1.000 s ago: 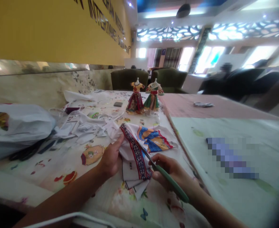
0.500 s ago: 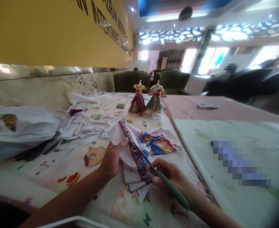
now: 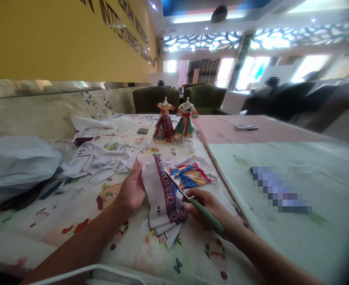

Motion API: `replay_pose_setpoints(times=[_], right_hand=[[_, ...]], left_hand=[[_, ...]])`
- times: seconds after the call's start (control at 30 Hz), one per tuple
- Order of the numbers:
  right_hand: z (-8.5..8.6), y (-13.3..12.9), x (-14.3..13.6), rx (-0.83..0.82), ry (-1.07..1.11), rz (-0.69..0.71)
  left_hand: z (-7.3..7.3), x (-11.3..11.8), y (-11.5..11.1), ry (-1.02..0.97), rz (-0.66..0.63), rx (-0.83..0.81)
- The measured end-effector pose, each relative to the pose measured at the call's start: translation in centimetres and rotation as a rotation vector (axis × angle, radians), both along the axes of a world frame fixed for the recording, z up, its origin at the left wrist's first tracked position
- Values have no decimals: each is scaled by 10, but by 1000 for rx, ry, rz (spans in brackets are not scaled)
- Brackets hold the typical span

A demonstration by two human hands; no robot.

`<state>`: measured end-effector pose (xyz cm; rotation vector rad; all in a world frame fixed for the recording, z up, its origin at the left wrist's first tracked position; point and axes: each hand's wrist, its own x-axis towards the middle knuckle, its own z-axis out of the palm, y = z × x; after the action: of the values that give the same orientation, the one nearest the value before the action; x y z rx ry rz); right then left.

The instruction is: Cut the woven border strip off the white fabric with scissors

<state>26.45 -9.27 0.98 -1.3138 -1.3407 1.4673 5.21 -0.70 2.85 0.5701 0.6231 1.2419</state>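
My left hand [image 3: 133, 186] grips the left edge of a white printed fabric [image 3: 156, 198] with a red, black and white patterned border strip. My right hand [image 3: 204, 206] holds scissors [image 3: 208, 217] with green handles, their blades lying along the right side of the border. Beyond the blades, a blue, tan and red printed part [image 3: 192, 175] of the cloth spreads to the right. The fabric's lower end hangs in several folded layers. A round printed cutout-like shape [image 3: 107, 196] shows on the tablecloth beside my left forearm.
Two miniature dresses, one red-skirted [image 3: 164, 124] and one green-skirted [image 3: 185, 122], stand at the back. White scraps [image 3: 103, 162] and a white plastic bag [image 3: 20, 162] lie left. A blurred-out blue object [image 3: 278, 190] rests on the right table. Green chairs [image 3: 204, 97] stand behind.
The view has shifted, so things appear further left. My left hand has moved down the fabric's left edge, and the white panel left of the border now lies more open, showing small print.
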Motion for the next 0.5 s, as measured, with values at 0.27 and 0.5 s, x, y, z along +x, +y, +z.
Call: replay_pose_setpoints(times=[0.27, 0.5], right_hand=[[-4, 3, 1, -23, 114, -9], [-2, 7, 7, -122, 225, -17]], left_hand=[[-1, 4, -1, 67, -141, -127], [-7, 3, -3, 209, -165, -319]])
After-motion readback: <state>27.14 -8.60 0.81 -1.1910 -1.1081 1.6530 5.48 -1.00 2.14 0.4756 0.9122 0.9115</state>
